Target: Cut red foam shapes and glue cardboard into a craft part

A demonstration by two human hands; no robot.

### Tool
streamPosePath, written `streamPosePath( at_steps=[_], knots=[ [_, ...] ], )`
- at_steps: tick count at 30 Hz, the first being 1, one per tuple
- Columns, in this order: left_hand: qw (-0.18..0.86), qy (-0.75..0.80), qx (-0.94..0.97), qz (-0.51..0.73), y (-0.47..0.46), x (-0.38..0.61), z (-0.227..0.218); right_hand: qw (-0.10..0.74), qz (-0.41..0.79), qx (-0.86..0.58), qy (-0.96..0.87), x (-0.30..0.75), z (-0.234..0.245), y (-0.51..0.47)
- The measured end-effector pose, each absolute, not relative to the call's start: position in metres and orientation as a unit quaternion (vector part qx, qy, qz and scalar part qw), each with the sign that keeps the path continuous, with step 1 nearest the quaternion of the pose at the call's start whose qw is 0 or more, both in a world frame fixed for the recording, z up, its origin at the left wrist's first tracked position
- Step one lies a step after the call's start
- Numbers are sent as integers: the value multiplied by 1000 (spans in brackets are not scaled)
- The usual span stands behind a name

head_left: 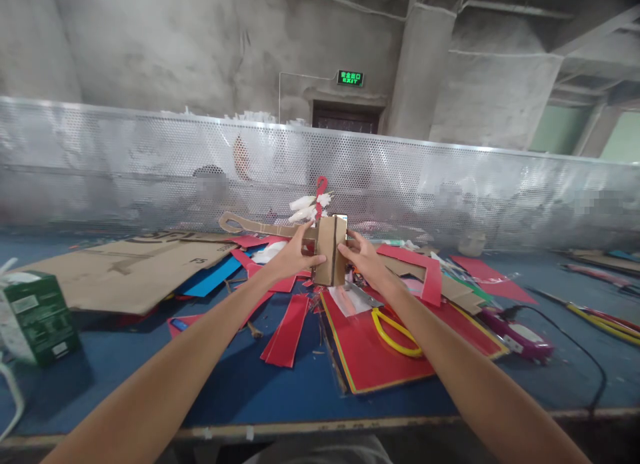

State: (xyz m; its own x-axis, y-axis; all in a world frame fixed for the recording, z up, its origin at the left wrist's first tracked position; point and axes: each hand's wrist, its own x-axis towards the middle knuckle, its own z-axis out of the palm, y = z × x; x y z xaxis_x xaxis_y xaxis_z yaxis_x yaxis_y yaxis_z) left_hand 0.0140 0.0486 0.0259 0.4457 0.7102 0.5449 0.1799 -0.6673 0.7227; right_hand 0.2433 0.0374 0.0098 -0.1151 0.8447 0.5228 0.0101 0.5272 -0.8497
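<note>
A small upright piece of brown cardboard (327, 261) with a dark line down it is held up in front of me. My left hand (296, 254) grips its left edge, thumb on the front face. On its right edge my right hand (365, 259) is closed in the same way, thumb in front. Behind its top right corner shows a bright, screen-like corner (342, 217). A long cardboard strip with a looped end (250, 223) reaches left from behind my left hand. White flower-like pieces (303, 207) and a red hooked strip (321, 184) rise just beyond the cardboard.
Cardboard sheets (150, 271) and a green box (37, 317) lie at left. Red strips (287, 331), a red board (370, 357) with a yellow ring (393, 337), and a purple device (520, 336) with a cable cover the blue table. A perforated metal screen (425, 184) stands behind.
</note>
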Motion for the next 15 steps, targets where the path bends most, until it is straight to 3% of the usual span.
streamPosePath(
  at_steps=[15],
  knots=[
    [321,282,771,473,48,21,25,593,313,-338,-661,245,7,46]
  ],
)
